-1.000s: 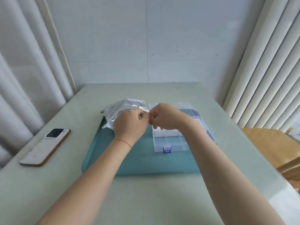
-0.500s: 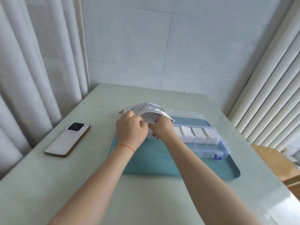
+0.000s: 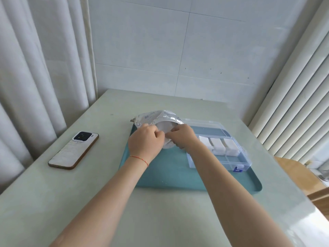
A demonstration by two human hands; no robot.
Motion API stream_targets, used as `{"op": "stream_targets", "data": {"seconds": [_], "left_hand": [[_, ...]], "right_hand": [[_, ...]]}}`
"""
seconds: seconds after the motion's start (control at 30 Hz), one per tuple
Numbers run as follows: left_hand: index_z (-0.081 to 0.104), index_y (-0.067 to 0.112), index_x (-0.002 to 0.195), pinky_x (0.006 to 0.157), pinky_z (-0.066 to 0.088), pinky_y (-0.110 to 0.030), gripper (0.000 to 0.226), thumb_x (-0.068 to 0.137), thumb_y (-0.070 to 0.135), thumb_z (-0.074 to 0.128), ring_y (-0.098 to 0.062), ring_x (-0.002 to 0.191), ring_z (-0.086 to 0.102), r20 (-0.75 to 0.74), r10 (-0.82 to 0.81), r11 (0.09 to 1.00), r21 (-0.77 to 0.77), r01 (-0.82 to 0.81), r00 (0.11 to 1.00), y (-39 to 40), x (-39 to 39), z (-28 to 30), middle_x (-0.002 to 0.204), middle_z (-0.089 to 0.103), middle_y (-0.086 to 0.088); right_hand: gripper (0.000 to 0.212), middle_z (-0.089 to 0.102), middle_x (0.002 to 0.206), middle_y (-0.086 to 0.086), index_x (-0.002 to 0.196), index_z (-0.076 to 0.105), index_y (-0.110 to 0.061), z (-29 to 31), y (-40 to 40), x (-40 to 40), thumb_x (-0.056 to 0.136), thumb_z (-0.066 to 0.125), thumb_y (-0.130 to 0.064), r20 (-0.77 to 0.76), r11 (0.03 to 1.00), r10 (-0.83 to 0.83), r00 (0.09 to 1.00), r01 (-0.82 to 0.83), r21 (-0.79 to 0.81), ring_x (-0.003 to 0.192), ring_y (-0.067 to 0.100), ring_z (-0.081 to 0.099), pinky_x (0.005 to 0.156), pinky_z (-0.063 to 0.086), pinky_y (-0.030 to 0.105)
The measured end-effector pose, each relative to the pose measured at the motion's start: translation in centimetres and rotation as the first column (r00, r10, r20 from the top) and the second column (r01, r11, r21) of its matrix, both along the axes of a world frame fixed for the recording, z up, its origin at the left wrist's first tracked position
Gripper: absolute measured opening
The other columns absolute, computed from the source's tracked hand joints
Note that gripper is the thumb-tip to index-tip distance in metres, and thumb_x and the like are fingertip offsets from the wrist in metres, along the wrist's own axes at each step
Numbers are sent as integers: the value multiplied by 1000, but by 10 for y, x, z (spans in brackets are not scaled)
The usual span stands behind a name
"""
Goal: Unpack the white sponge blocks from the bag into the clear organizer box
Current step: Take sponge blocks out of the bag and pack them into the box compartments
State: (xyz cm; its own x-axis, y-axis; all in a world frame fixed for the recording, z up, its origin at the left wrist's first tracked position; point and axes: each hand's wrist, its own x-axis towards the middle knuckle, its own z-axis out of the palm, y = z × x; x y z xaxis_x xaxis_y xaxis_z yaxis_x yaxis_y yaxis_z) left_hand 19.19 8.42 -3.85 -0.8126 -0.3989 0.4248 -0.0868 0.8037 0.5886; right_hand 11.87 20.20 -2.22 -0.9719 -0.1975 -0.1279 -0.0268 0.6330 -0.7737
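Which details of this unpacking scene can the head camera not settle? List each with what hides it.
- Contents of the bag: head view, only its pale inside shows.
- Fingertips of left hand and right hand: curled at the bag's mouth.
- Left end of the organizer box: behind the right forearm.
- Print on the bag: too small.

The bag [image 3: 156,117] is silvery white with small blue printed marks, and the tray [image 3: 160,175] beneath is teal. At three o'clock, the clear organizer box [image 3: 229,157] holds white sponge blocks [image 3: 216,143] and has a blue latch [image 3: 238,169].
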Motion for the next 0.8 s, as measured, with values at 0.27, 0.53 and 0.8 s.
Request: {"op": "stream_targets", "data": {"seconds": [0.27, 0.53, 0.8], "left_hand": [[38, 15, 59, 52, 34, -32, 36, 89, 31, 51, -28, 58, 41, 140, -158, 953, 282, 114, 977, 23, -3, 3, 55, 39, 0], [73, 18, 80, 47, 50, -25, 14, 91, 25, 68, -10, 57, 59, -33, -367, 618, 739, 270, 930, 50, -8, 8, 69, 60, -1], [68, 5, 92, 46, 52, -24, 14, 97, 15, 60, -20, 56, 69, -45, -348, 421, 885, 199, 936, 54, -14, 3, 79, 70, -12]], "right_hand": [[13, 61, 72, 6, 78, 55, -14, 26, 80, 14, 83, 66, -10, 161, 976, 213, 964, -202, -77, 53, 19, 60, 49, 39, 24], [11, 61, 69, 4, 84, 63, -11, 19, 112, 7, 84, 74, -11, 124, 950, 226, 966, -190, -248, 51, 16, 53, 47, 40, 23], [15, 57, 60, -1, 78, 60, -11, 13, 131, 1, 85, 74, -10, 63, 921, 140, 988, -106, -374, 50, 16, 52, 50, 40, 26]]}}
